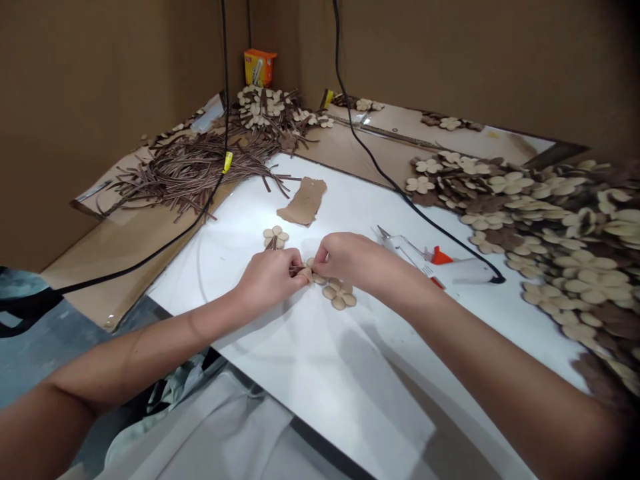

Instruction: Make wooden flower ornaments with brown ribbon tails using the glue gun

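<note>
Over the middle of a white board, my left hand is closed on thin brown strips that stick out between its fingers. My right hand pinches a beige flower at the end of those strips, so the two hands nearly meet. Another beige flower lies just below my right fingers. Beyond my left hand is a further beige flower with brown strips on it. A white glue gun with an orange-red part rests right of my right hand. My fingertips partly cover the held flower.
Brown strips are heaped at the back left, with flowers behind them. Many beige and brown flowers are piled along the right. A torn cardboard piece lies ahead. Black cables hang across the workspace; an orange box stands in the corner.
</note>
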A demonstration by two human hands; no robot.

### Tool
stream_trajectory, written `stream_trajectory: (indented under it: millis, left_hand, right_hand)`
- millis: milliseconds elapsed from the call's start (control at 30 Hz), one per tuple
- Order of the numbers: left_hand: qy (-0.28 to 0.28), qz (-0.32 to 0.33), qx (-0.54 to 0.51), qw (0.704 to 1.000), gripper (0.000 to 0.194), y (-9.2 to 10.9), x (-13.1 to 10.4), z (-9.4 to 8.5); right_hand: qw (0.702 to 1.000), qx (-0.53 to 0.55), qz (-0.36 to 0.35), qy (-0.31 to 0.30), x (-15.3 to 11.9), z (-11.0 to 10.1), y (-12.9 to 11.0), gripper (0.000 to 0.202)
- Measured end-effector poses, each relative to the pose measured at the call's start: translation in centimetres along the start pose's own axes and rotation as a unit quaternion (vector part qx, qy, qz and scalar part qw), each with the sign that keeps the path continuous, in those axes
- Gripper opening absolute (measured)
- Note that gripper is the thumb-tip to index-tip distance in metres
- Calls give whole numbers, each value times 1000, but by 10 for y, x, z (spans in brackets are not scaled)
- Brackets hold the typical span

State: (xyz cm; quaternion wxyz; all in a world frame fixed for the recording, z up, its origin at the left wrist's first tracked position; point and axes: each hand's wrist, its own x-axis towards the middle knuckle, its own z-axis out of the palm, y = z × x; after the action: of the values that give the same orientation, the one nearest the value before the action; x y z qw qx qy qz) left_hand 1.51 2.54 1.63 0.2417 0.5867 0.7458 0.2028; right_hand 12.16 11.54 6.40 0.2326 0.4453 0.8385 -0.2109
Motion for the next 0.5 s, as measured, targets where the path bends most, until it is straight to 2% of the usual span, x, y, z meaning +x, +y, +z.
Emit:
stream_trajectory:
  millis: [133,200,400,500]
  left_hand:
    - [-25,20,-40,999,11,-4,-3,-7]
    - [-17,28,-38,999,12,-6,-8,-15]
    - [111,43,62,991,18,-10,-28,-38]
    - [158,91,82,980,20,-11,-27,-42]
  right_hand:
    - [1000,2,-15,3,3,-4,2,11]
    - [1000,2,-30,1,3,-7,2,10]
    - [1000,-1,-28,4,0,-10,0,10]
    - [999,9,-31,8,-1,-7,3,12]
